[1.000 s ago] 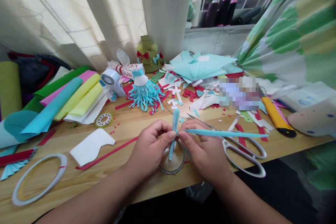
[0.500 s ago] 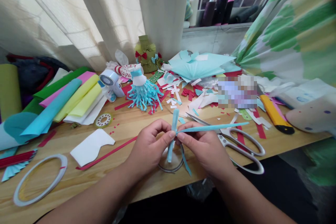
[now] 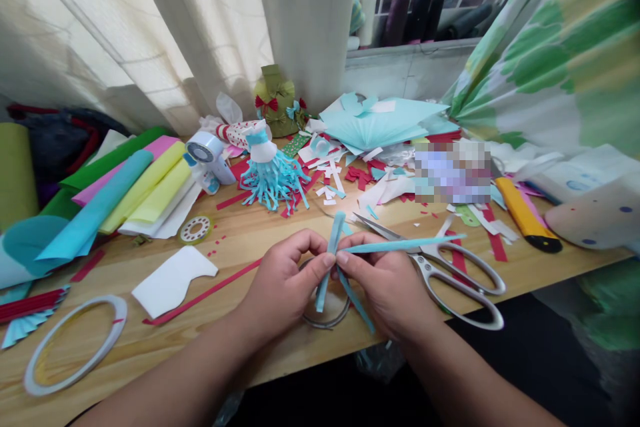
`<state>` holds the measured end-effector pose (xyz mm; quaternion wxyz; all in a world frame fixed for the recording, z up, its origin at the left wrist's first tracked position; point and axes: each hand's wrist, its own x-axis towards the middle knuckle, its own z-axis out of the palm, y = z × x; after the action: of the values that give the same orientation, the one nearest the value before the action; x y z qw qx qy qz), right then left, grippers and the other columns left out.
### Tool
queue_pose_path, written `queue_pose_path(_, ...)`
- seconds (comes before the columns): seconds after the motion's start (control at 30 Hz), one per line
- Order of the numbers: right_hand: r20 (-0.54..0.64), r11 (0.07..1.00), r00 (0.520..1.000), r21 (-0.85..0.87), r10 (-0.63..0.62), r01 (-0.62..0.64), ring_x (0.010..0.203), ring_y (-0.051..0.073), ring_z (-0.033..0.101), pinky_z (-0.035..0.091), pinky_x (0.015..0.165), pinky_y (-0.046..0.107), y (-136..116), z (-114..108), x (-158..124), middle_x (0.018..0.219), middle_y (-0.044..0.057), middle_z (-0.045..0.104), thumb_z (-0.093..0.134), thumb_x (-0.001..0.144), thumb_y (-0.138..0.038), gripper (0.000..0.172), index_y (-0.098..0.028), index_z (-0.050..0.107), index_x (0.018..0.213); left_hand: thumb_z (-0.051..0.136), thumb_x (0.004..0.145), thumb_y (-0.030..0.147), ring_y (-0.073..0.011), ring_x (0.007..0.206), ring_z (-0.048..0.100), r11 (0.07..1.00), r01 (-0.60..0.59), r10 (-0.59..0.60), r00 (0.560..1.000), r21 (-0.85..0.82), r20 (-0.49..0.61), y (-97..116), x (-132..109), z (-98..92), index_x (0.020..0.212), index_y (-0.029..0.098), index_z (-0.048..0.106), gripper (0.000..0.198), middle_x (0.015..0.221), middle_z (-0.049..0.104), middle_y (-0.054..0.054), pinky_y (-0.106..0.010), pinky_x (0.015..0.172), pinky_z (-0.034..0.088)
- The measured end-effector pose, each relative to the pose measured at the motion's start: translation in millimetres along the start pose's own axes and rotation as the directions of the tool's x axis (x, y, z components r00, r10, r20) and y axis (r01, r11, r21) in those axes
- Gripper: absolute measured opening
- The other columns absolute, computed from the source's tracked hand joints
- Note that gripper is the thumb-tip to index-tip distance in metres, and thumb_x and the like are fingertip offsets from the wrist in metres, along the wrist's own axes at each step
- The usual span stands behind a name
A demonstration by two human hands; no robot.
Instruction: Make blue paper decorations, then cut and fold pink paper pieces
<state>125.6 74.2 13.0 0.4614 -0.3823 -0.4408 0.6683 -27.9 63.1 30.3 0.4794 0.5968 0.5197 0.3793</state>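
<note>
Light-blue paper strips (image 3: 336,230) cross between my two hands, just above the table's near edge. My left hand (image 3: 295,273) pinches an upright strip between thumb and forefinger. Thumb and finger of my right hand (image 3: 385,280) are closed on a long strip (image 3: 405,244) that points right, with another loose end hanging below. The fingertips of both hands nearly meet; exactly how the strips join is hidden there. Under the hands lies a thin dark ring (image 3: 325,325) on the wood. Silver-handled scissors (image 3: 460,273) rest just right of my right hand, blades partly behind the strip.
A white cut shape (image 3: 175,280), a red strip (image 3: 210,290) and a tape roll (image 3: 75,347) lie left. Behind stand a blue fringed paper piece (image 3: 273,177) and a white-blue device (image 3: 207,153). Paper scraps cover the back; a yellow cutter (image 3: 525,213) lies right.
The upright strip now leans slightly, its top to the right. The loose end below my right hand hangs longer and further right. The view has shifted slightly.
</note>
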Motion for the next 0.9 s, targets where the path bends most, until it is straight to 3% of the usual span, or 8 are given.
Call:
queue_pose_path(0.13,-0.041,1.0,0.999,-0.008,0.007,-0.007,0.059,0.009,0.055,0.043,0.057,0.019,1.7,3.4,-0.5,0.063,-0.004,0.061,0.066,0.076,-0.022,0.009,-0.017,0.059,0.075,0.057,0.082,0.033,-0.0116,0.066,0.049,1.0,0.002,-0.002,1.0,0.0,-0.027,2.0,-0.5,-0.4,0.073,0.018,0.053,0.018,0.068,0.053,0.003,-0.024,0.063,0.04)
queue_pose_path(0.23,-0.007,0.994,0.999,0.102,0.048,-0.047,0.058,0.008,0.053,0.042,0.055,0.019,4.6,5.2,0.3,0.063,-0.005,0.058,0.067,0.076,-0.023,0.012,-0.017,0.057,0.074,0.058,0.082,0.033,-0.0104,0.064,0.048,1.0,-0.003,0.003,1.0,-0.009,-0.022,3.9,-0.1,-0.5,0.072,0.017,0.053,0.019,0.067,0.052,0.003,-0.022,0.061,0.04)
queue_pose_path(0.43,0.079,0.924,0.982,0.333,0.172,-0.189,0.058,0.01,0.055,0.045,0.057,0.023,2.6,3.9,-0.5,0.066,-0.002,0.057,0.069,0.074,-0.032,0.021,-0.016,0.056,0.077,0.06,0.081,0.031,-0.0098,0.058,0.053,0.925,0.16,-0.135,0.986,-0.344,0.095,1.2,3.7,1.5,0.074,0.016,0.05,0.019,0.067,0.058,0.002,-0.021,0.053,0.043)
queue_pose_path(0.63,0.176,0.934,0.972,0.295,0.154,-0.201,0.054,0.008,0.056,0.044,0.055,0.021,2.5,4.6,-2.3,0.068,-0.001,0.061,0.073,0.069,-0.022,0.019,-0.015,0.061,0.082,0.056,0.084,0.029,-0.0129,0.051,0.058,0.829,0.221,-0.132,0.97,-0.514,0.205,-2.0,4.3,1.3,0.077,0.017,0.05,0.015,0.061,0.061,0.0,-0.024,0.049,0.045)
queue_pose_path(0.7,0.176,0.948,0.974,0.259,0.142,-0.185,0.052,0.007,0.054,0.043,0.052,0.019,4.8,4.6,-2.3,0.063,-0.003,0.059,0.074,0.067,-0.019,0.016,-0.014,0.062,0.077,0.057,0.083,0.03,-0.0128,0.052,0.058,0.833,0.234,-0.16,0.969,-0.502,0.186,-2.0,4.9,-0.7,0.076,0.017,0.05,0.016,0.062,0.061,0.0,-0.025,0.05,0.046)
queue_pose_path(0.9,0.044,0.988,0.988,0.038,0.148,-0.15,0.05,0.007,0.05,0.04,0.052,0.02,5.2,-2.3,-2.8,0.057,-0.004,0.057,0.074,0.066,-0.023,0.015,-0.015,0.061,0.069,0.062,0.079,0.029,-0.0088,0.06,0.051,0.938,0.138,-0.149,0.989,-0.317,-0.01,-3.7,10.0,-8.9,0.072,0.016,0.052,0.018,0.064,0.056,0.004,-0.019,0.056,0.04)
